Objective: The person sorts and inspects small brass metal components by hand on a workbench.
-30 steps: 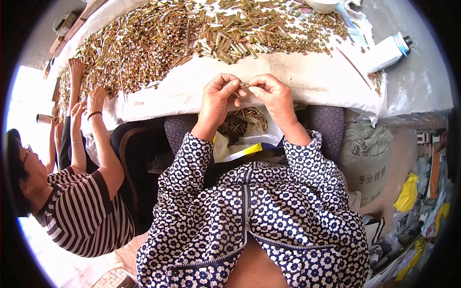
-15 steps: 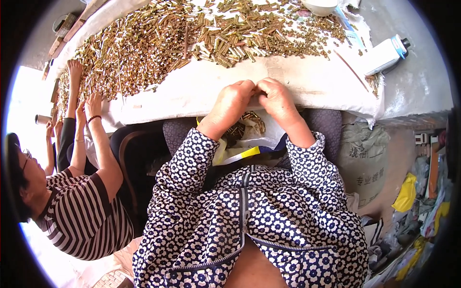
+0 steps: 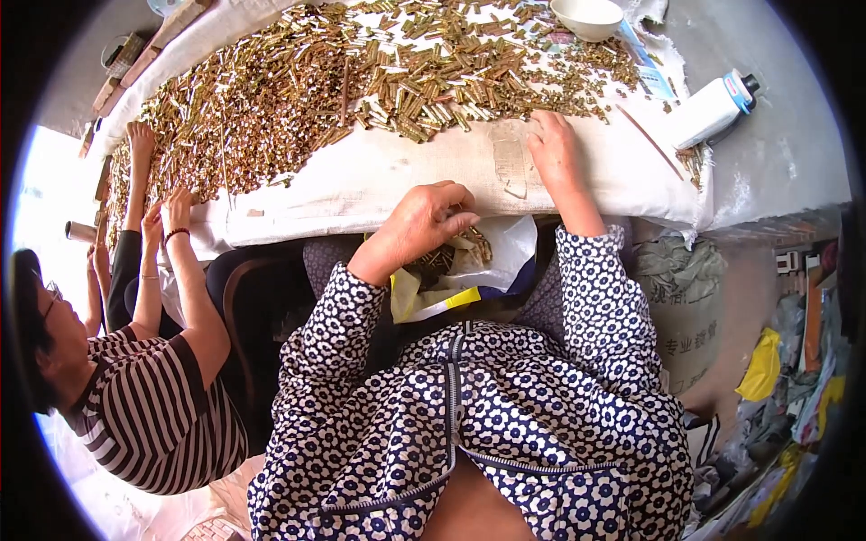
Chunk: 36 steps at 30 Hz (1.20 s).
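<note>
Holding the right hand [image 3: 556, 155] at the upper middle of the frame, just below the scatter of small brass-coloured pieces [image 3: 579, 88] and to the right of the longer brass-coloured tubes [image 3: 433, 99]. Bending its fingers slightly, with tips at the bare cloth of the worktop [image 3: 370, 176]; cannot tell of any piece between them, nor of firm contact with the cloth. Hanging the left hand [image 3: 415, 225] lower, near the centre, above the white and yellow plastic bag [image 3: 516, 248], with thumb and forefinger apart and the other fingers curled under; cannot tell of anything cupped inside. Seeing more metal pieces [image 3: 435, 261] in the bag, partly hidden by the left hand.

To pick up cleanly, best take from the loose near edge of the scatter rather than from the dense heap [image 3: 244, 135] at upper left. Choose a piece lying apart from its neighbours, pinch lightly between thumb and forefinger, and lift straight up so as not to drag or roll others along. Leave the left hand relaxed over the bag, to catch anything dropped. Mind the thin stick [image 3: 649, 142] and the white bottle [image 3: 708, 115] at upper right; nudge neither.
</note>
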Each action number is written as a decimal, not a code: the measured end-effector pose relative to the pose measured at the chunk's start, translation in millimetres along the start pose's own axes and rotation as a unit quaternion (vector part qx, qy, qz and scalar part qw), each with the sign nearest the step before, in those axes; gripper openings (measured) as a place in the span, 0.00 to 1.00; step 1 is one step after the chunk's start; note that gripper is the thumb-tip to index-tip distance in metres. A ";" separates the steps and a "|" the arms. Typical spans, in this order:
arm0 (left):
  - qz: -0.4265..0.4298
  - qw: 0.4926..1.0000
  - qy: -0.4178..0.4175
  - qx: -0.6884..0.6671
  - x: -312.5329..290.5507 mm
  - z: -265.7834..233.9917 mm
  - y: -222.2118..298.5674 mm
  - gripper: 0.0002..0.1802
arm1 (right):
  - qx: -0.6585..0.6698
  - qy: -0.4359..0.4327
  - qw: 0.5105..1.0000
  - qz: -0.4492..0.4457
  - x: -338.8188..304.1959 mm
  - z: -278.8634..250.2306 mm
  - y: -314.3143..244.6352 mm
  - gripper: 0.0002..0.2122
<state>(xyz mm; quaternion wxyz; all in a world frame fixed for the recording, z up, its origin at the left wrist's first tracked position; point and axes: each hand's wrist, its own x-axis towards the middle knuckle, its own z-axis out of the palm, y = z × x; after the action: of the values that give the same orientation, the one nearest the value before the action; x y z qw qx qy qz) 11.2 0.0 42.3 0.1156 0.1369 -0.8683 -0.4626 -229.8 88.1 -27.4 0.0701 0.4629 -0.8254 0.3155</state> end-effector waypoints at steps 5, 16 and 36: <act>0.078 0.993 0.077 0.049 26.6 -6.6 -25.4 0.04 | -0.077 -0.013 0.997 0.003 13.5 14.2 2.6 0.11; 0.147 0.888 0.132 0.416 97.5 -2.8 -50.8 0.04 | -0.142 0.018 0.986 -0.080 17.0 14.3 -9.5 0.03; 0.028 0.989 0.137 -0.043 17.7 5.1 -55.5 0.05 | 0.450 -0.132 0.877 0.105 -41.1 -6.5 -81.0 0.06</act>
<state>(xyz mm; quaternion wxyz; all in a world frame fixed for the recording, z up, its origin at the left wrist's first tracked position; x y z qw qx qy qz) 0.3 -31.8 -5.5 0.2521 0.1701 -0.8271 -0.4726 -142.3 91.3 -2.1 -0.2888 0.3926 -0.6397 0.5944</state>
